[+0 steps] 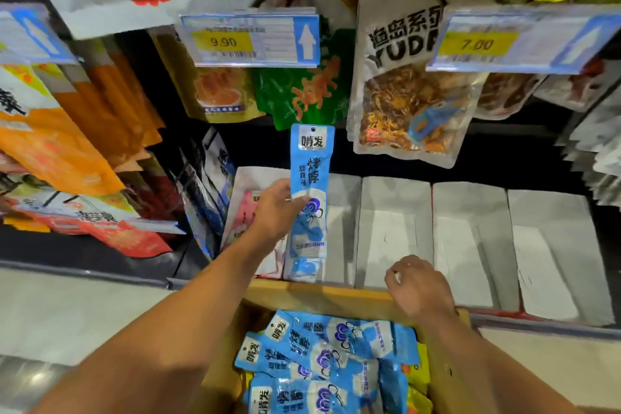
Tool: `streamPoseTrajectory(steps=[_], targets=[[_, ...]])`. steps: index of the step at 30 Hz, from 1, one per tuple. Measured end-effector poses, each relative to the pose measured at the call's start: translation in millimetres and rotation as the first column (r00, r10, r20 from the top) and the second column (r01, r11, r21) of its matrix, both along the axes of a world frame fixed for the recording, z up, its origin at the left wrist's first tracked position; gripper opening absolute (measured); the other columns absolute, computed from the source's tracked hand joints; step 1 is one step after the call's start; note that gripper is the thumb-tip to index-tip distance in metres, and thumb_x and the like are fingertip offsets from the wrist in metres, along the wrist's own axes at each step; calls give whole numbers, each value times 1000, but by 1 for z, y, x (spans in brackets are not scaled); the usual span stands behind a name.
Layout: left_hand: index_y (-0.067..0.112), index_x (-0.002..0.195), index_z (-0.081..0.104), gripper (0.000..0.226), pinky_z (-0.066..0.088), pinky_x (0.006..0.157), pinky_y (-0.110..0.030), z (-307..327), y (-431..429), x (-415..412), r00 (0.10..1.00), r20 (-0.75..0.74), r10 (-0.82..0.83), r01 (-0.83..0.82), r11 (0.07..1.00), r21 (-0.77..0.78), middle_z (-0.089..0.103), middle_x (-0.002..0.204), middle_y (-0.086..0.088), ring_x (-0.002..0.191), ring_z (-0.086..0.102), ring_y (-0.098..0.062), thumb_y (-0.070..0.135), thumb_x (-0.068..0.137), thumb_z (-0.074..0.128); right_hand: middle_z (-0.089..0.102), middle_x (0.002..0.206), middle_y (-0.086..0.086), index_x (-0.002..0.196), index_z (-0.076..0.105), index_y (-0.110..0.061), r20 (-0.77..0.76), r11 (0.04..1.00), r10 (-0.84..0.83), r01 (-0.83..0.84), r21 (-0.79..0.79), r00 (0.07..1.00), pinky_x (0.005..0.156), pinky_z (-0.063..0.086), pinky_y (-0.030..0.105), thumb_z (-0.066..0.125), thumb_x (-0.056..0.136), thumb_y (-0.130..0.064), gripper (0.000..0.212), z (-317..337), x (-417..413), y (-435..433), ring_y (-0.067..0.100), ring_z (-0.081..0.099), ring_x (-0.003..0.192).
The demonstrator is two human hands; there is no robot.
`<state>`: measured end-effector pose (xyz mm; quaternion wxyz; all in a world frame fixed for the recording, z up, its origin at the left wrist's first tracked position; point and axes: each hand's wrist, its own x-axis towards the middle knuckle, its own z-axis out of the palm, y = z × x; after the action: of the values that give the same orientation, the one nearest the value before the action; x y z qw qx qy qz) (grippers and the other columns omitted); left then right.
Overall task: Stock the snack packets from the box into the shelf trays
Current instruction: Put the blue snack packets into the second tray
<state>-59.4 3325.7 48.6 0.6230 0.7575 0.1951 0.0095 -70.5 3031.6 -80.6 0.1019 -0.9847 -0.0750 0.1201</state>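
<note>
The left hand (275, 208) pinches a long blue plastic snack packet (311, 175) upright over the leftmost white cardboard shelf trays (396, 228). The right hand (416, 286) curls at the far rim of the brown cardboard box (322, 296); whether it grips, I cannot tell. More matching blue packets (322, 353) lie inside. Hanging pouches (410, 84) crowd overhead.

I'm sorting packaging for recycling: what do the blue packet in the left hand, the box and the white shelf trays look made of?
The blue packet: probably thin glossy plastic film; it shows sheen and wrinkles. The box: matte tan cardboard, judging by its thick plain rim. The white shelf trays: apparently matte folded paperboard; creases and flaps show.
</note>
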Motion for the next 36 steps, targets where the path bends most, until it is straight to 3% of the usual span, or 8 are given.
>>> streamPoseTrajectory(steps=[7, 12, 17, 20, 22, 25, 32, 36], targets=[[16, 113, 68, 17, 56, 67, -17, -78, -27, 48, 984, -90, -153, 162, 982, 93, 74, 108, 2, 85, 72, -2, 10, 97, 69, 59, 125, -12, 115, 68, -35, 29, 1000, 3, -3, -2, 1000, 90, 48, 34, 10, 80, -58, 71, -8, 4, 1, 15, 53, 113], [21, 92, 55, 19, 48, 77, -30, -141, -35, 55, 961, -208, -181, 224, 953, 204, 55, 88, 2, 89, 58, -19, 16, 94, 73, 65, 114, -11, 107, 70, -33, 74, 1000, 16, -14, -25, 997, 84, 49, 33, 12, 83, -54, 66, -12, 5, 1, 15, 56, 104], [15, 123, 52, 47, 58, 80, -41, -182, -40, 58, 945, -325, -41, 60, 997, 49, 65, 113, -16, 85, 62, -24, 11, 87, 81, 67, 105, -11, 102, 72, -31, 116, 1000, 11, -8, -24, 993, 83, 50, 32, 18, 87, -50, 59, -12, 2, 1, 13, 58, 98], [11, 144, 44, 61, 54, 74, -33, -192, -45, 59, 920, -386, -71, 131, 983, 130, 62, 108, -9, 87, 62, -22, 15, 92, 75, 68, 101, -11, 98, 73, -30, 129, 1000, -1, 3, -14, 992, 82, 50, 32, 21, 89, -47, 55, -14, 3, 0, 13, 58, 96], [12, 154, 33, 69, 52, 90, -32, -196, -49, 58, 883, -439, -165, 354, 849, 392, 57, 132, -12, 113, 60, -27, 22, 97, 70, 68, 100, -12, 97, 72, -30, 130, 1000, 5, -2, -27, 992, 81, 50, 32, 25, 90, -45, 51, -15, 3, -1, 13, 59, 95], [17, 162, 16, 84, 28, 121, -46, -198, -52, 55, 823, -512, -245, 557, 521, 646, 17, 169, -11, 152, 22, -35, 32, 97, 66, 68, 102, -12, 101, 73, -31, 122, 1000, -1, 5, -31, 993, 82, 51, 32, 29, 92, -44, 47, -15, 3, 0, 12, 59, 96], [30, 161, -19, 103, 7, 127, -57, -207, -46, 58, 713, -633, -303, 700, 351, 622, -24, 170, -4, 157, -15, -36, 42, 100, 63, 69, 98, -11, 97, 74, -29, 136, 1000, -22, 23, -5, 990, 80, 52, 31, 22, 88, -46, 55, -14, 2, 2, 14, 62, 95], [38, 160, -18, 100, 6, 126, -62, -213, -49, 60, 662, -669, -338, 748, 237, 620, -26, 168, 1, 157, -17, -33, 47, 99, 60, 69, 96, -10, 95, 74, -28, 140, 1000, -22, 24, -18, 990, 78, 52, 31, 24, 88, -45, 53, -15, 2, 3, 15, 62, 92]])
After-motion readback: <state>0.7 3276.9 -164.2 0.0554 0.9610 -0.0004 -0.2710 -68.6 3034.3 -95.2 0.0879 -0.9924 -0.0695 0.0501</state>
